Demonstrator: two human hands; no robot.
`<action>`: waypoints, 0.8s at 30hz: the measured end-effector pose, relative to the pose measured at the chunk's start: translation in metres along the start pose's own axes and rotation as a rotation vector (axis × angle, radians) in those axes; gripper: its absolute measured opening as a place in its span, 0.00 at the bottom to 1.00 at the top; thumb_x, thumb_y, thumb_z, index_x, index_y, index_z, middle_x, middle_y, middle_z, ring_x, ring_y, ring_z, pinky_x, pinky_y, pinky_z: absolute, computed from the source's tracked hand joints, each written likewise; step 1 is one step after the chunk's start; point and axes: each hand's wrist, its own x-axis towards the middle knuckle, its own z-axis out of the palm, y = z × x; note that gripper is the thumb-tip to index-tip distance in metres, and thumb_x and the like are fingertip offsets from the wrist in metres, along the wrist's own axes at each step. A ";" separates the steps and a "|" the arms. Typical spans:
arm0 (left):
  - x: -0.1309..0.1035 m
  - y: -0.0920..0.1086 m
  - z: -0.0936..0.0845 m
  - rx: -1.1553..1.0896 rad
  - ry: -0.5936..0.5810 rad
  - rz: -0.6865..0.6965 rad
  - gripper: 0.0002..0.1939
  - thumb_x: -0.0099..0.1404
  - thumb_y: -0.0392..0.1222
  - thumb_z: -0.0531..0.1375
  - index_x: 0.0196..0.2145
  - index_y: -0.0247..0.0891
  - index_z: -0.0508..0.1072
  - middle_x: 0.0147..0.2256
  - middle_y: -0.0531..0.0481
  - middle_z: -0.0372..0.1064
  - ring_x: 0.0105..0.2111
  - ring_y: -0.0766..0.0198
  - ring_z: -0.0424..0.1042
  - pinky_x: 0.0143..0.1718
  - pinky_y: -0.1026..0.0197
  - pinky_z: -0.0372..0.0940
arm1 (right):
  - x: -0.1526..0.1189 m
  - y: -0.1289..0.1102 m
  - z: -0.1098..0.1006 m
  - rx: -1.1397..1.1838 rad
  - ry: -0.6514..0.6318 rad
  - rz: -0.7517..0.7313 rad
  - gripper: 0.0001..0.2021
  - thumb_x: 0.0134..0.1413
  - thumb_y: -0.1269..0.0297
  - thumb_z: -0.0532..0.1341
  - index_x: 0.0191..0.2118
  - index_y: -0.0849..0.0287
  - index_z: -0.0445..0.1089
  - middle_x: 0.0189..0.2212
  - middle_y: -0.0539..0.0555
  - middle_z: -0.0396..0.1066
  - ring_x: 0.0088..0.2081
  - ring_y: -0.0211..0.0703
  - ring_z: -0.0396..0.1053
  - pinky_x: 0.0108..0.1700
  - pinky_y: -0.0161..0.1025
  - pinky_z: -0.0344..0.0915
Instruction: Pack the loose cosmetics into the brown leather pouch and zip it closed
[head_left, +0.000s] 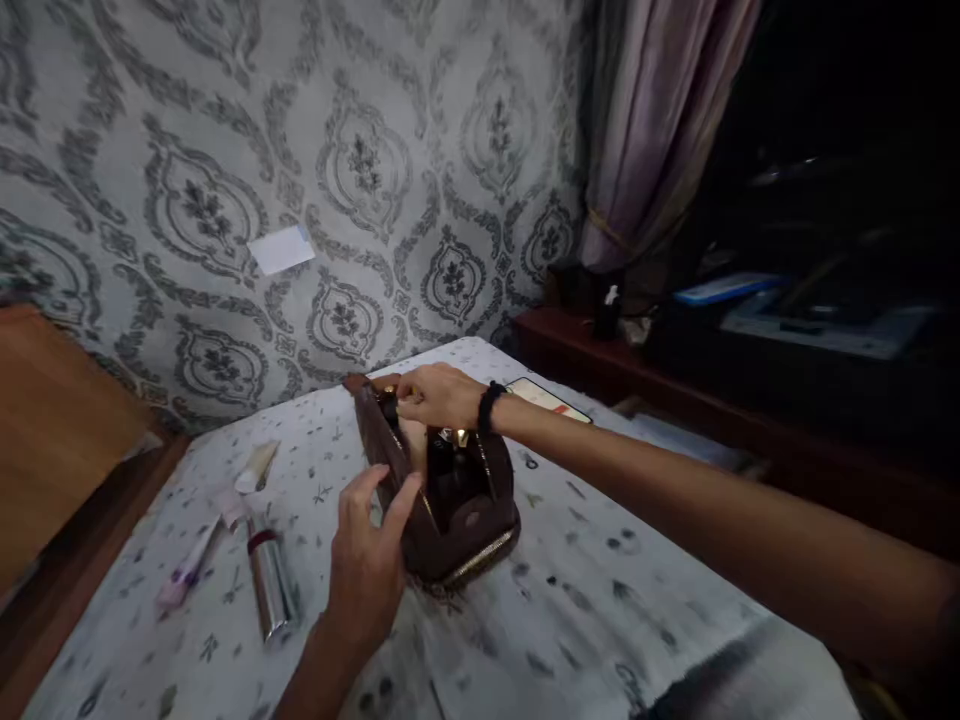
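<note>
A dark brown handbag (461, 535) lies unzipped on the cloth, its gold zip teeth spread apart and dark contents showing inside. My left hand (366, 560) grips the near left side, thumb and forefinger at the rim. Over the bag's far end, my right hand (439, 397), with a black band at the wrist, has its fingers curled around the top of a pale, long object (415, 445) in the opening. Its lower part is hidden in the bag, and I cannot tell its kind. A gold-coloured item (461, 438) shows just below the right wrist.
Left of the bag lie a silver bottle with a dark red band (271, 585), a pinkish-purple slim item (187, 570) and a cream tube (257, 467). A lit phone (547, 400) rests behind the right forearm. Patterned wall behind; dark red furniture (570, 345) stands right.
</note>
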 end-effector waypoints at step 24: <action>-0.004 -0.002 0.003 -0.120 0.002 -0.060 0.27 0.68 0.23 0.50 0.58 0.43 0.69 0.53 0.40 0.60 0.54 0.54 0.65 0.54 0.50 0.70 | 0.004 0.019 -0.013 0.283 -0.104 -0.198 0.07 0.54 0.71 0.65 0.40 0.65 0.75 0.27 0.48 0.70 0.30 0.35 0.65 0.32 0.31 0.58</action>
